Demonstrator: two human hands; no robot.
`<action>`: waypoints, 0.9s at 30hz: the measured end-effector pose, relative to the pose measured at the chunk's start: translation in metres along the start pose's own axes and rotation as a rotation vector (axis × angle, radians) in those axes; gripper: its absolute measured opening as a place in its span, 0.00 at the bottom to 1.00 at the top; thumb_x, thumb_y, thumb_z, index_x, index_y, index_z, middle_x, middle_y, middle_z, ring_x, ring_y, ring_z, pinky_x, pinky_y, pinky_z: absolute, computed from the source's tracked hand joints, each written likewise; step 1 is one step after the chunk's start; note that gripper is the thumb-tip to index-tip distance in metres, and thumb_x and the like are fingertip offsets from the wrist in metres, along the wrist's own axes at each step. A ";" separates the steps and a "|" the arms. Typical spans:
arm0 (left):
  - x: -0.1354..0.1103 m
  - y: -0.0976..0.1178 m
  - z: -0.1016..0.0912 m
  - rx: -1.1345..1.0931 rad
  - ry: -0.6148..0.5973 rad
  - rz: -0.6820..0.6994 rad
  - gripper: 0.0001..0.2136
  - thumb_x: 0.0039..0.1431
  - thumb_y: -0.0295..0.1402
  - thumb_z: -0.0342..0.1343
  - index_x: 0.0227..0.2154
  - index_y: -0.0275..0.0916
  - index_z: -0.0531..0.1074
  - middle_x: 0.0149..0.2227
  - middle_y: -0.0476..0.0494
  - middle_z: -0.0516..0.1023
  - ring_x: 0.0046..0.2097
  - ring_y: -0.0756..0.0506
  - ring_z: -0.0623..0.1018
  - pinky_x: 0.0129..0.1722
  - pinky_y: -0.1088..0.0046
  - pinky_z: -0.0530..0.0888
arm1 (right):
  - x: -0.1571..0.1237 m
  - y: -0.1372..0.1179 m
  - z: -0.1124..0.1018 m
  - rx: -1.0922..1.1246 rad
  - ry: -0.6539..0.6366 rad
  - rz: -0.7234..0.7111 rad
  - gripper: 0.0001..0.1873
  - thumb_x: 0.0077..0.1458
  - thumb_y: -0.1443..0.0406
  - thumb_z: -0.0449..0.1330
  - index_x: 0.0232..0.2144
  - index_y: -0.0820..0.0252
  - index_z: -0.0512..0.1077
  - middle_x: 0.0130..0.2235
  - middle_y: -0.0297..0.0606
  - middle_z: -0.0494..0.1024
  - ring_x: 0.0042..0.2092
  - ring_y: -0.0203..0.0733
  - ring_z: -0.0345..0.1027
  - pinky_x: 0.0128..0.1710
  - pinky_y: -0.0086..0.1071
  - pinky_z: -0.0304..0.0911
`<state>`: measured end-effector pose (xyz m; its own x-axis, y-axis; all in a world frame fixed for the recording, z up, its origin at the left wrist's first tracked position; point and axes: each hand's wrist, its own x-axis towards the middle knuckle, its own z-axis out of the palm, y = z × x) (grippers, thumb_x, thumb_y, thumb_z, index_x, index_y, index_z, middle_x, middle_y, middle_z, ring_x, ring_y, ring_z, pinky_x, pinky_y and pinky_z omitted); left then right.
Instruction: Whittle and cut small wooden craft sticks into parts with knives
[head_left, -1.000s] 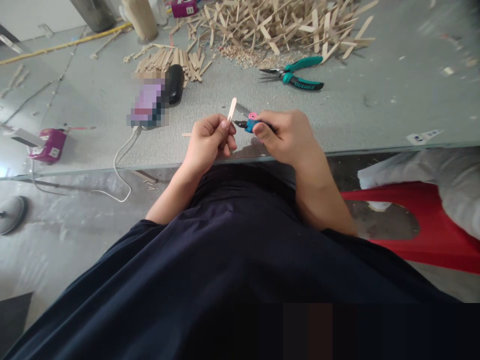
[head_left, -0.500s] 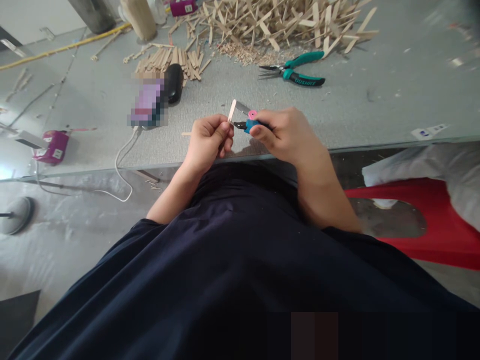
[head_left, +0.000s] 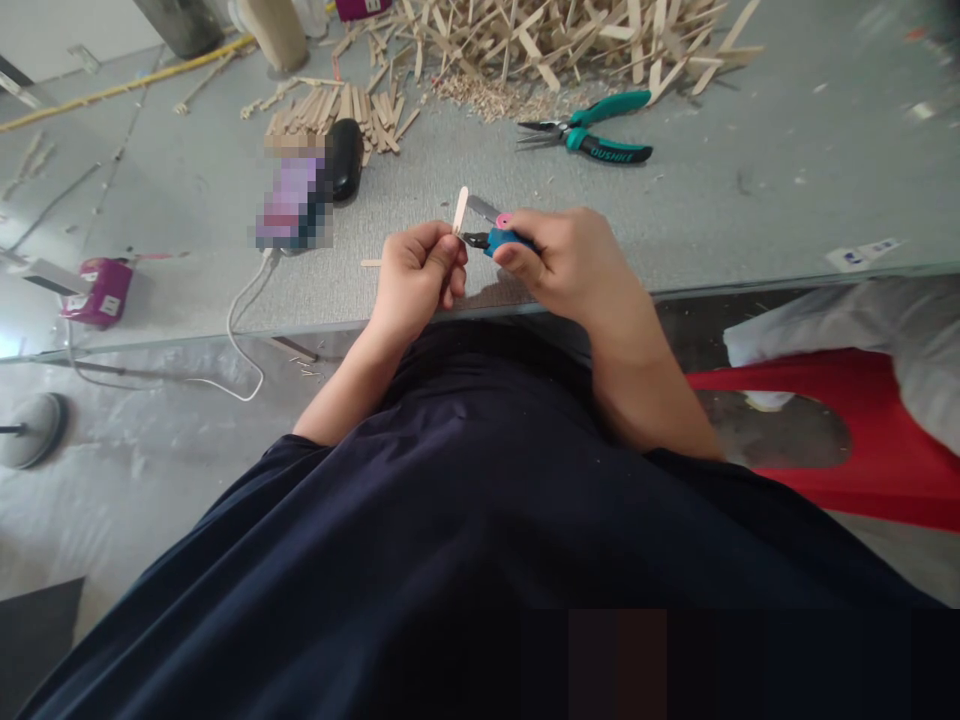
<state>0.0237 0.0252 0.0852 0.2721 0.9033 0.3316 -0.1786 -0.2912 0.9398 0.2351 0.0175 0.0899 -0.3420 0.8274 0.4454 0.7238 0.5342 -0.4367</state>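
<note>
My left hand [head_left: 411,275] is closed, pinching a pale wooden craft stick [head_left: 461,207] that points up from the fingertips. In my right hand [head_left: 571,260] are blue-handled cutting pliers [head_left: 498,242], fingers wrapped round them. Their dark jaws meet the lower part of the stick, just at my left fingertips; whether they bite into it I cannot tell. A flat grey blade-like piece [head_left: 484,208] with a pink round end sticks out by my right fingers toward the stick, and most of its far end is hidden by the hand. Another stick [head_left: 370,263] shows beside my left hand.
Teal-handled needle-nose pliers [head_left: 581,130] lie beyond my hands. A big heap of craft sticks [head_left: 540,40] and a smaller pile of short sticks [head_left: 352,108] are behind. To the left are a black case [head_left: 346,160], a charging phone [head_left: 292,195] and a purple box [head_left: 101,292].
Both hands, the stick and the pliers sit slightly higher in view, and the stick stands a little more upright. The grip of each hand looks the same.
</note>
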 end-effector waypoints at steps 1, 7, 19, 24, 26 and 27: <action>0.001 -0.002 -0.001 -0.005 -0.012 0.005 0.19 0.68 0.49 0.61 0.27 0.41 0.70 0.16 0.57 0.72 0.13 0.57 0.65 0.13 0.81 0.57 | 0.000 -0.002 -0.001 -0.023 0.009 0.008 0.52 0.62 0.25 0.35 0.44 0.57 0.80 0.34 0.45 0.80 0.37 0.50 0.74 0.37 0.41 0.57; 0.004 -0.008 -0.005 0.032 -0.015 -0.019 0.27 0.62 0.63 0.60 0.28 0.42 0.68 0.17 0.58 0.74 0.13 0.56 0.69 0.11 0.81 0.57 | -0.001 -0.014 -0.008 -0.077 -0.005 0.058 0.52 0.61 0.25 0.36 0.52 0.53 0.79 0.46 0.48 0.84 0.47 0.57 0.77 0.45 0.46 0.65; 0.004 -0.009 -0.006 -0.014 0.018 -0.096 0.19 0.72 0.50 0.57 0.30 0.42 0.68 0.18 0.59 0.74 0.13 0.57 0.70 0.11 0.84 0.57 | -0.004 -0.005 -0.004 -0.110 0.136 0.045 0.48 0.63 0.27 0.34 0.48 0.53 0.77 0.39 0.47 0.82 0.44 0.56 0.76 0.42 0.45 0.63; 0.004 -0.011 -0.007 -0.034 -0.020 -0.046 0.22 0.68 0.56 0.59 0.30 0.42 0.70 0.18 0.58 0.73 0.13 0.56 0.70 0.11 0.82 0.57 | -0.004 -0.008 -0.007 -0.072 0.058 0.037 0.50 0.64 0.27 0.37 0.47 0.54 0.81 0.38 0.47 0.83 0.41 0.55 0.78 0.38 0.43 0.60; 0.004 -0.011 -0.007 -0.044 -0.036 -0.025 0.23 0.67 0.58 0.59 0.30 0.42 0.70 0.18 0.58 0.73 0.13 0.56 0.69 0.11 0.82 0.56 | -0.004 -0.009 -0.007 -0.061 0.051 0.023 0.50 0.64 0.27 0.37 0.46 0.55 0.81 0.37 0.46 0.83 0.40 0.53 0.77 0.37 0.42 0.59; 0.004 -0.010 -0.008 -0.049 -0.042 -0.015 0.23 0.66 0.58 0.60 0.30 0.42 0.70 0.17 0.58 0.72 0.13 0.56 0.69 0.12 0.82 0.56 | -0.004 -0.009 -0.007 -0.060 0.051 0.017 0.50 0.64 0.27 0.37 0.46 0.55 0.82 0.36 0.45 0.83 0.39 0.52 0.77 0.36 0.41 0.58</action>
<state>0.0196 0.0344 0.0761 0.3143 0.8932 0.3215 -0.2196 -0.2611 0.9400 0.2340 0.0083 0.0979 -0.2993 0.8259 0.4778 0.7645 0.5072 -0.3978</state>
